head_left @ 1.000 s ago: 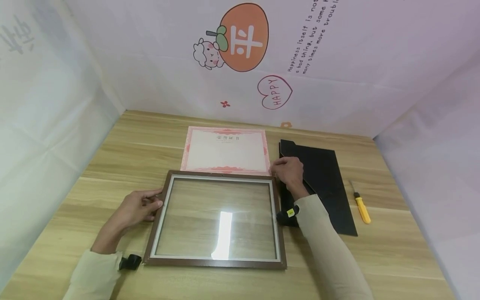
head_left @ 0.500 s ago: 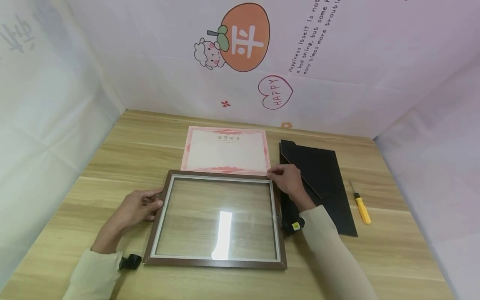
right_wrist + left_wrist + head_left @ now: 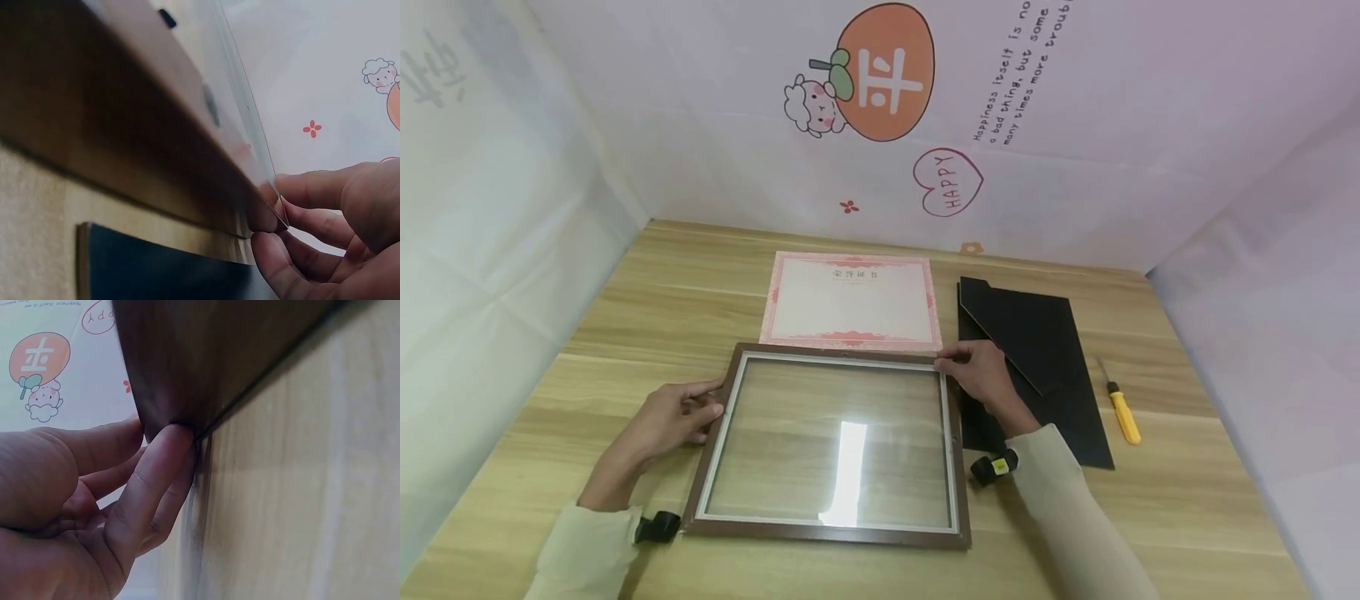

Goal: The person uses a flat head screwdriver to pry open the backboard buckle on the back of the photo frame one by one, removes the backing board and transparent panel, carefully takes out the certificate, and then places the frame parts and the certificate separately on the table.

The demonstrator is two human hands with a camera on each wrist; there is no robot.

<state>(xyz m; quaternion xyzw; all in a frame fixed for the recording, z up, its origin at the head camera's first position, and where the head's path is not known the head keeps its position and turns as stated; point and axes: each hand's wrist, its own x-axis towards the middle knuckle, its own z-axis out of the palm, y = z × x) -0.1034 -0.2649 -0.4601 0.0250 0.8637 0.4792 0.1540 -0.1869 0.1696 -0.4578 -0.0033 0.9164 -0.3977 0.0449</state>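
A brown picture frame (image 3: 827, 537) with a pale inner strip and a clear pane lies in front of the person. The left hand (image 3: 666, 425) holds its left side, thumb above; in the left wrist view, curled fingertips (image 3: 178, 440) meet the low edge of the brown side. At the far right corner, the right hand (image 3: 981, 371) pinches the frame, thumb and fingers about the corner in the right wrist view. Just beyond the far edge lies a certificate (image 3: 850, 304) with a pink border. Whether the frame is raised off the table, I cannot tell.
Black boards (image 3: 1037, 333), one overlapping another, lie right of the frame, partly under the right forearm. A yellow-handled screwdriver (image 3: 1123, 412) lies farther right. White printed cloth (image 3: 737, 167) walls the wooden table (image 3: 1195, 492) at the back and sides.
The right hand has moved slightly left and nearer the person, onto the frame's far right corner. The frame has shifted a little toward the person. The left hand keeps its hold.
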